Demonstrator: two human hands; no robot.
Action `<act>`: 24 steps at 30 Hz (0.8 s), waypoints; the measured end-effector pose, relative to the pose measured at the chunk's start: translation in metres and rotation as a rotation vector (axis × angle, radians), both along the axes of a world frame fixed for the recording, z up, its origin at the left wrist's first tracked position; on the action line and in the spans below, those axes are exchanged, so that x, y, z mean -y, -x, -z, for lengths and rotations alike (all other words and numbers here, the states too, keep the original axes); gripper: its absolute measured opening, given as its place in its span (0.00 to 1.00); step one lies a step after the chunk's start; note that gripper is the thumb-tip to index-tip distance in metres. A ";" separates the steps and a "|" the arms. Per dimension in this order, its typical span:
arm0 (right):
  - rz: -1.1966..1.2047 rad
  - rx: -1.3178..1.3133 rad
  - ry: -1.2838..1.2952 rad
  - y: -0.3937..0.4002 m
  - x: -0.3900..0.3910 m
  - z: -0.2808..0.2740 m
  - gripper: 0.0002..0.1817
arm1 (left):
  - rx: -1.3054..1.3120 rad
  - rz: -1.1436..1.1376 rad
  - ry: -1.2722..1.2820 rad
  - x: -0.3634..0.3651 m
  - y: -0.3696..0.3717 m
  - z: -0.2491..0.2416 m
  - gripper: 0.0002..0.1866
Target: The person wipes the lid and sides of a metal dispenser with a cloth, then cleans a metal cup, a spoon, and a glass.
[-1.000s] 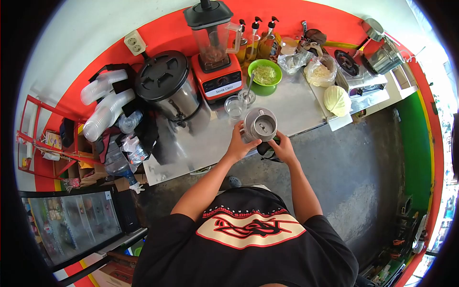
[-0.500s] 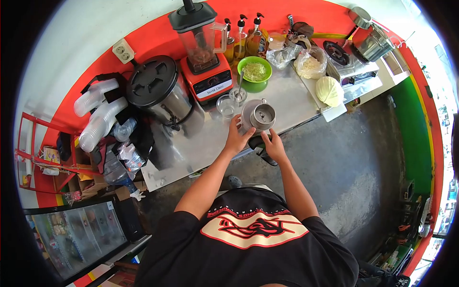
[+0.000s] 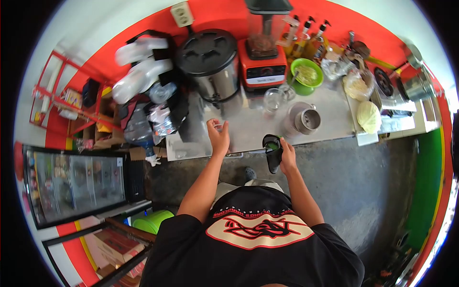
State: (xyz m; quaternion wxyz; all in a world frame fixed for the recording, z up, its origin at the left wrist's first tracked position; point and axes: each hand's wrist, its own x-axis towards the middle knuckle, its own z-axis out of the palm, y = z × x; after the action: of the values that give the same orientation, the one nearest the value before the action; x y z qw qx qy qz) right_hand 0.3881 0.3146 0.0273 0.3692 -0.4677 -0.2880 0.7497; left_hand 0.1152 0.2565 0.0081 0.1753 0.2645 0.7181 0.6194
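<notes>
My right hand [image 3: 288, 157] is closed around the side of a black object [image 3: 273, 155] with an oval opening and some green inside; its kind I cannot tell. The object hangs just off the counter's front edge. My left hand [image 3: 219, 137] is raised over the front of the steel counter [image 3: 198, 138], thumb and fingers apart. Right of both hands, a metal cup [image 3: 307, 120] with a handle rests on the counter, beside a round, shiny disc. Behind it stand a clear glass [image 3: 272, 100] and another glass [image 3: 287, 92] with a spoon.
Along the back are a large steel pot [image 3: 208, 62] with a black lid, a red blender [image 3: 263, 69], pump bottles [image 3: 315, 46] and a green bowl [image 3: 306, 76] of shredded cabbage. A cabbage [image 3: 368, 117] sits at the right end. A glass-door fridge [image 3: 74, 179] stands at left.
My view has turned left. Both hands have come away from the metal cup, the left hand moving left along the counter. The black object, partly hidden before, now shows clearly in my right hand.
</notes>
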 end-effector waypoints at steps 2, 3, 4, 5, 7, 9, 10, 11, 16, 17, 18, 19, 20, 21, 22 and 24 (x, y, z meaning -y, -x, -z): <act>-0.055 -0.080 0.040 0.015 -0.004 0.005 0.20 | -0.012 -0.056 -0.003 0.000 0.010 -0.029 0.25; -0.076 -0.155 0.081 0.021 -0.005 0.006 0.20 | -0.019 -0.080 -0.007 -0.003 0.015 -0.038 0.27; -0.099 -0.156 0.078 0.028 -0.007 0.003 0.20 | -0.002 -0.055 0.024 -0.006 0.023 -0.042 0.33; -0.133 -0.217 0.090 0.034 -0.010 -0.002 0.19 | -0.003 -0.075 0.018 -0.011 0.030 -0.046 0.33; -0.181 -0.276 0.096 0.047 -0.017 -0.004 0.18 | -0.016 -0.007 0.123 -0.022 0.038 -0.056 0.39; -0.194 -0.347 0.069 0.062 -0.024 -0.007 0.19 | 0.030 0.041 0.114 -0.031 0.043 -0.063 0.39; -0.203 -0.346 0.064 0.067 -0.028 -0.010 0.19 | 0.075 0.107 0.113 -0.035 0.046 -0.063 0.39; -0.226 -0.388 0.066 0.072 -0.032 -0.012 0.18 | 0.076 0.102 0.106 -0.039 0.049 -0.064 0.39; -0.288 -0.483 -0.003 0.091 -0.057 -0.025 0.18 | 0.196 0.156 0.383 -0.048 0.060 -0.064 0.31; -0.297 -0.488 -0.008 0.091 -0.061 -0.026 0.18 | 0.192 0.148 0.375 -0.046 0.058 -0.061 0.31; -0.278 -0.488 -0.054 0.096 -0.066 -0.034 0.18 | 0.089 0.107 0.369 -0.049 0.060 -0.048 0.29; -0.256 -0.489 -0.097 0.100 -0.070 -0.038 0.19 | -0.013 0.066 0.365 -0.049 0.059 -0.045 0.27; -0.261 -0.509 -0.117 0.102 -0.074 -0.041 0.19 | 0.009 0.079 0.359 -0.047 0.060 -0.041 0.27; -0.269 -0.519 -0.120 0.104 -0.079 -0.040 0.19 | 0.001 0.069 0.355 -0.044 0.060 -0.043 0.27; -0.257 -0.550 -0.101 0.105 -0.084 -0.039 0.19 | -0.035 0.112 0.372 -0.040 0.060 -0.043 0.27; -0.232 -0.576 -0.072 0.110 -0.087 -0.039 0.21 | -0.042 0.181 0.406 -0.030 0.059 -0.039 0.26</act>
State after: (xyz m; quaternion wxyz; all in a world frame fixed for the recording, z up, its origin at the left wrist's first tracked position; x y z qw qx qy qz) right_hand 0.2784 0.4011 0.0663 0.3640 -0.1866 -0.2495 0.8777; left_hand 0.0558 0.2862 0.0475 0.2649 0.2997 0.8049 0.4384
